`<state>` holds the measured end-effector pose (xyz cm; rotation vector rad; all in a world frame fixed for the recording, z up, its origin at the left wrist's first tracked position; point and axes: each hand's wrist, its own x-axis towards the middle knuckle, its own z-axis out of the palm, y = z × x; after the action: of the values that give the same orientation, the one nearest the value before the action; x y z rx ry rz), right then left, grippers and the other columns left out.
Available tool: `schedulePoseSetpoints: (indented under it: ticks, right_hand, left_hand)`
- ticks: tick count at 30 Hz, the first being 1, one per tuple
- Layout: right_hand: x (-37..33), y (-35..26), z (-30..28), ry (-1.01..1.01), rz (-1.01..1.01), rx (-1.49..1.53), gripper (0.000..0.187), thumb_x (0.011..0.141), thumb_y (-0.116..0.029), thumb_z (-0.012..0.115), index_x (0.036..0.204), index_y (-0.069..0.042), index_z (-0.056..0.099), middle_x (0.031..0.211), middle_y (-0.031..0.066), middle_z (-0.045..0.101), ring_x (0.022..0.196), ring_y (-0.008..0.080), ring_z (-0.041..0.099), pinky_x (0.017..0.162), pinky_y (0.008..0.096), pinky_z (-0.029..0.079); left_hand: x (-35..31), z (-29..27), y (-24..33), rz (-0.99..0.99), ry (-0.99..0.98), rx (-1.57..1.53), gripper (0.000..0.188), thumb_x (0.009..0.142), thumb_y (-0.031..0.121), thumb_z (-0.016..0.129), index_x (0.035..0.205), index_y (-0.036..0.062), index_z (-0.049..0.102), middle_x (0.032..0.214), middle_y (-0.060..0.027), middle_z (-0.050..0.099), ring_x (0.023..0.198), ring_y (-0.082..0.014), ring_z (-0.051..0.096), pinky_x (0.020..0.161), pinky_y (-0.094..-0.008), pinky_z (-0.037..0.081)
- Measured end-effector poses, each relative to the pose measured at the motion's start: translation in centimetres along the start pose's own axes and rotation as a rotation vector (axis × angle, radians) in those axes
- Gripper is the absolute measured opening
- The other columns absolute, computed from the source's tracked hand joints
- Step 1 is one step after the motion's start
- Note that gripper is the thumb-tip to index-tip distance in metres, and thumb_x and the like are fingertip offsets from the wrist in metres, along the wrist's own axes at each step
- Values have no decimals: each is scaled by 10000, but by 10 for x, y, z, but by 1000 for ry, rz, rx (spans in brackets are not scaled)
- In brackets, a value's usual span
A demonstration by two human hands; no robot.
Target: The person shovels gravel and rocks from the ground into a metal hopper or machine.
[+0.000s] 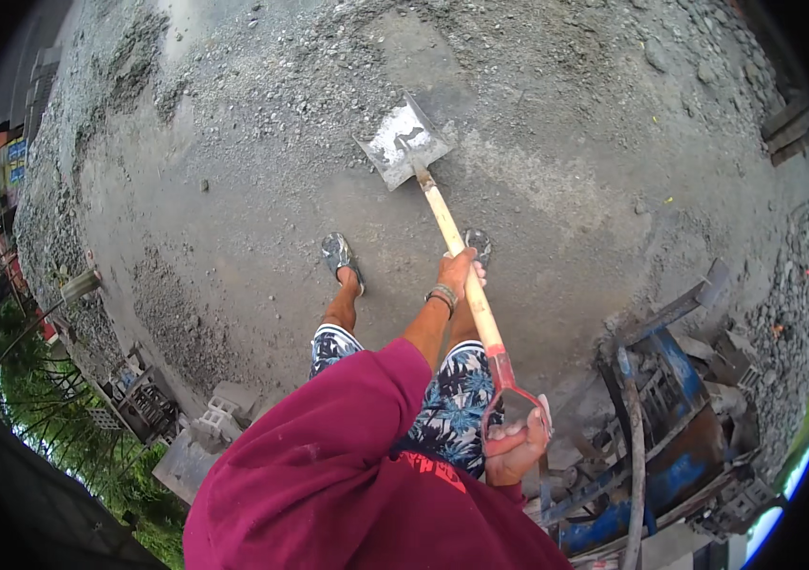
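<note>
A shovel reaches forward from my body, with a square, worn silver blade [387, 148], a pale wooden shaft [482, 315] and a red D-shaped handle [502, 372]. My left hand [461, 272], a bracelet on its wrist, is wrapped around the middle of the shaft. Closed on the handle's red crossbar is my right hand [521, 448], close to my right hip. The blade lies over the grey gravel ground [262, 190] ahead of my feet; whether it touches the ground I cannot tell. Its face carries only dark patches.
My sandalled feet stand apart on the packed ground. Coarser gravel [300, 57] spreads at the far side. Close on the right is a heap of blue and rusty metal frames [680, 465] with a long pole [634, 446]. Concrete blocks [219, 418] and plants [91, 446] are at the left.
</note>
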<state>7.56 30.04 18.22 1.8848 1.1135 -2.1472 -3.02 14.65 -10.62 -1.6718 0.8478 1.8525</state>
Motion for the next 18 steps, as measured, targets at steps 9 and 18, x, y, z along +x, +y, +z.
schedulePoseSetpoints:
  ticks: [9, 18]
  right_hand:
    - [-36, 51, -1, -35, 92, 99, 451, 886, -160, 506, 1315, -34, 452, 545, 12, 453, 409, 138, 439, 395, 325, 450]
    - [36, 71, 89, -242, 220, 190, 431, 950, -253, 530, 1337, -82, 447, 585, 15, 470, 511, 146, 488, 511, 345, 452]
  left_hand:
    - [-121, -39, -32, -109, -88, -130, 218, 846, 154, 656, 993, 84, 511, 670, -58, 532, 517, -175, 527, 446, -371, 489]
    - [-43, -8, 89, 46, 7, 22, 169, 839, 144, 617, 913, 50, 498, 664, -56, 535, 504, -171, 526, 429, -362, 484]
